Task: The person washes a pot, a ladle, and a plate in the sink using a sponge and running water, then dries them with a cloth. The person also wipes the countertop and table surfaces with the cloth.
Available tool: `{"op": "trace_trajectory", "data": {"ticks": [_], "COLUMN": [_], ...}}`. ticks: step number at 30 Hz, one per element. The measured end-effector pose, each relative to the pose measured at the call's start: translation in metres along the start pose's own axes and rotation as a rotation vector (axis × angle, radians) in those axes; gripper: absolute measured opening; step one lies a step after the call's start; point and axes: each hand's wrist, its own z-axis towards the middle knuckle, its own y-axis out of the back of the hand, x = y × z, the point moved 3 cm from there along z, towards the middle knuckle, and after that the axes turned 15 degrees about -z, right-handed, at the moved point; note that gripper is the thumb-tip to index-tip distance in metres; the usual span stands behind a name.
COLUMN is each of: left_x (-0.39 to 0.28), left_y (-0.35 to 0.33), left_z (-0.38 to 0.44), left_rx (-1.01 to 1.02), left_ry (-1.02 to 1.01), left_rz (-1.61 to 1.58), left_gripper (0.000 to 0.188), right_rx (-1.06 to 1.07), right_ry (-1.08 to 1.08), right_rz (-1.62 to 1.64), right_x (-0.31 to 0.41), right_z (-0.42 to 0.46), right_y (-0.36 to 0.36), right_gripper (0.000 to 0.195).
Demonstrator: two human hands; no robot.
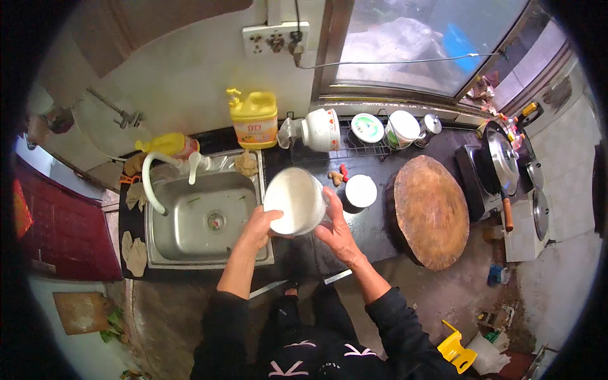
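Both hands hold a stack of white bowls [295, 202] over the counter, just right of the steel sink [204, 228]. My left hand [261, 227] grips the near left rim with the thumb over the edge. My right hand [336, 230] cups the right side with its fingers spread along the wall. A white bowl [361, 191] sits on the dark counter beyond my right hand, near a piece of ginger [336, 178] and red peppers [344, 172]. Behind them, more bowls with a red pattern [320, 129] lie on their side by a wire rack [365, 148].
A thick round wooden chopping board [431, 213] stands at the right, then a lidded wok [502, 164] on a stove. Yellow detergent jugs [256, 121] stand behind the sink, whose faucet [149, 183] arches over its left side. A cloth glove [134, 254] lies at the left edge.
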Motion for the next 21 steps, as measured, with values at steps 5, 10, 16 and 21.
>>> {"op": "trace_trajectory", "data": {"ticks": [5, 10, 16, 21], "left_x": [-0.014, -0.025, -0.037, -0.053], "left_y": [-0.071, -0.177, -0.226, -0.261], "left_z": [0.051, 0.105, 0.171, 0.206], "left_rx": [-0.064, -0.032, 0.089, -0.059], "left_ry": [-0.007, -0.245, -0.763, -0.558], "left_rz": [0.584, 1.125, 1.140, 1.337], "left_gripper": [0.044, 0.058, 0.067, 0.060], "right_rx": [-0.263, -0.457, -0.246, -0.209], "right_ry": [-0.128, 0.047, -0.200, -0.345], "right_rz": [0.227, 0.197, 0.751, 0.914], "right_x": [0.005, -0.073, -0.053, -0.095], "right_z": [0.017, 0.052, 0.103, 0.142], "right_y": [0.050, 0.134, 0.157, 0.155], "right_gripper": [0.091, 0.085, 0.068, 0.067]}}
